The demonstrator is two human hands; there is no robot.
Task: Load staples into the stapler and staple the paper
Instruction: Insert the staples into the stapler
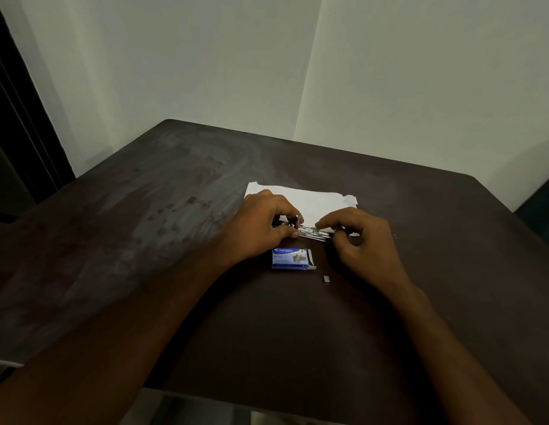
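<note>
Lying opened across the near edge of the sheet of paper [313, 199], the stapler [314, 234] is held at both ends so that its metal channel faces up for loading. Its rear end is clamped in the grip of the left hand [261, 228], thumb and fingers curled round it, apparently to steady the body. The front end is pinched by the curled fingers of the right hand [365, 240], judged to be seating staples. The Kangaro staple box [293, 258] is kept just beside, flap open, within reach. A short strip of staples [325, 279] lies near it on the dark surface [175, 210]. Stapling is judged not yet begun.
</note>
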